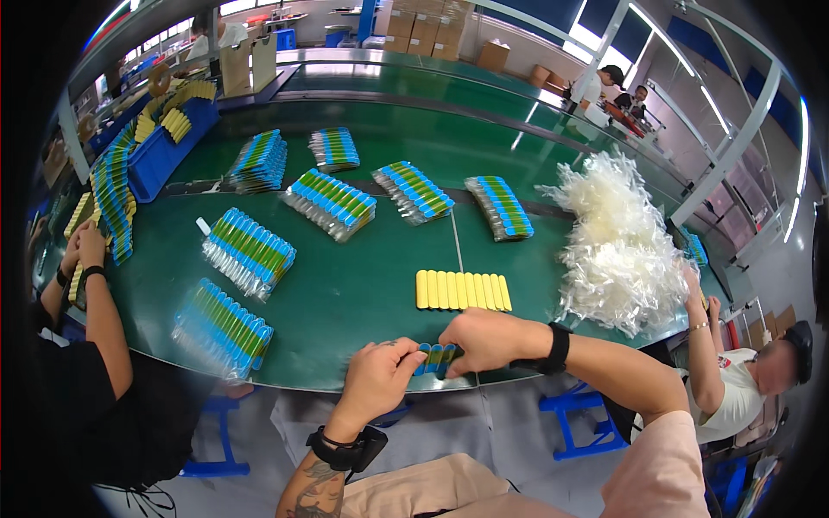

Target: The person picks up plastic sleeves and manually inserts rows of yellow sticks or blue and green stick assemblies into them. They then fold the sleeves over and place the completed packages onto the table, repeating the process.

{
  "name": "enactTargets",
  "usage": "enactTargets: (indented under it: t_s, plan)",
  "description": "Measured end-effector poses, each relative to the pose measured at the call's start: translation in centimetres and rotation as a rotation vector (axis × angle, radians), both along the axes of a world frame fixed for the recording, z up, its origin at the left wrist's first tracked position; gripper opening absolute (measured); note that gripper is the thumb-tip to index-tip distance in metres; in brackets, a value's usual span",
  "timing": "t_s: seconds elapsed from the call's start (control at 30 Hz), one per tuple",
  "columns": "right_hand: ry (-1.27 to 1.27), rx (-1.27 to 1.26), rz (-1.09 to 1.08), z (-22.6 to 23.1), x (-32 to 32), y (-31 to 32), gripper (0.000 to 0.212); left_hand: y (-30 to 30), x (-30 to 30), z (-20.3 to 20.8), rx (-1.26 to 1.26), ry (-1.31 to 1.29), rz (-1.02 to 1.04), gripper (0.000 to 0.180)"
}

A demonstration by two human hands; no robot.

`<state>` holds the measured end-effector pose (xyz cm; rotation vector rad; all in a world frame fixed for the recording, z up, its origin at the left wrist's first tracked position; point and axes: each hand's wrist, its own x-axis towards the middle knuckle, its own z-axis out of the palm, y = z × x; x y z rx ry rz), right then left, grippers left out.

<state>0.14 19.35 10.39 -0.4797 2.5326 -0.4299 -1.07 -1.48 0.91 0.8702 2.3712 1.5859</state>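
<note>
At the table's front edge, my left hand (377, 373) is closed with thumb and fingers on one end of a short row of blue-and-green round-ended strips (434, 359). My right hand (488, 339) grips the other end from above, fingers bent down over it. Both hands hide much of the row. Just beyond my right hand lies a side-by-side row of yellow round-ended strips (463, 290), flat on the green table (345, 319). To the left, a stack of blue-and-green strips in clear wrap (226, 328) rests near the edge.
More wrapped stacks (330, 203) spread across the table's middle. A heap of clear plastic sleeves (613, 250) sits at the right. A blue bin (173, 147) with yellow strips stands far left. A co-worker's hands (85, 246) work at left; another person's arm (704, 337) is at right.
</note>
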Motion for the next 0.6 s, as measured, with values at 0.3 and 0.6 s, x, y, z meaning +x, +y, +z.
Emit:
enactTargets:
  t_s: [0.3,0.6]
  plan:
    - [0.113,0.021,-0.007,-0.82,-0.05,0.47,0.026,0.21,-0.14,0.55,-0.035,0.051,0.011,0.019]
    - [0.028,0.020,0.010,-0.70,-0.11,0.11,0.030,-0.18,-0.15,0.06,-0.024,0.037,0.002,0.018]
